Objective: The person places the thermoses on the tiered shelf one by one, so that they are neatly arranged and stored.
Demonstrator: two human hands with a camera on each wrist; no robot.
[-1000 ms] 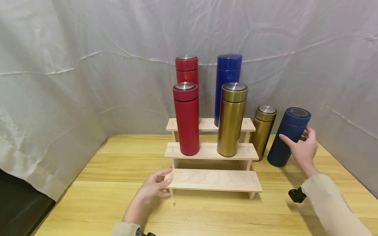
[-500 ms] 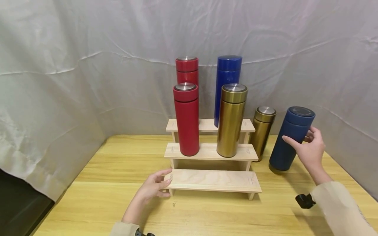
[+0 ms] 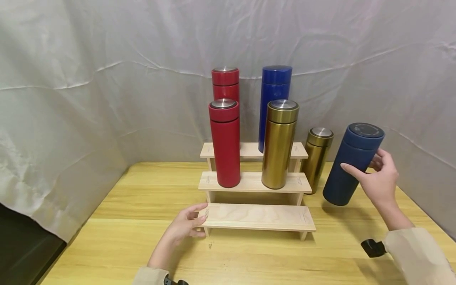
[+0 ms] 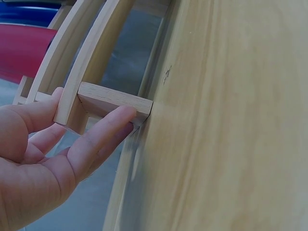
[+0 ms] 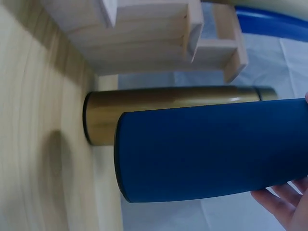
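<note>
My right hand [image 3: 380, 180] grips a dark blue thermos [image 3: 350, 166] round its side, thumb across the front. The thermos leans to the right, and in the right wrist view its base [image 5: 120, 159] is off the table. My left hand [image 3: 185, 225] holds the left end of the lowest step of a three-step wooden display stand [image 3: 256, 217]; in the left wrist view its fingers [image 4: 103, 137] lie against the stand's end. A red thermos [image 3: 226, 150] and a gold thermos [image 3: 280, 150] stand on the middle step.
On the top step are another red thermos [image 3: 225, 83] and a bright blue thermos [image 3: 274, 95], partly hidden. A second gold thermos [image 3: 318, 158] stands on the wooden table [image 3: 249, 261], close to the stand's right side. A grey cloth [image 3: 171, 111] hangs behind.
My right hand has lifted the dark blue thermos off the table, tilted it further and drawn slightly right. My left hand and the stand have stayed where they were.
</note>
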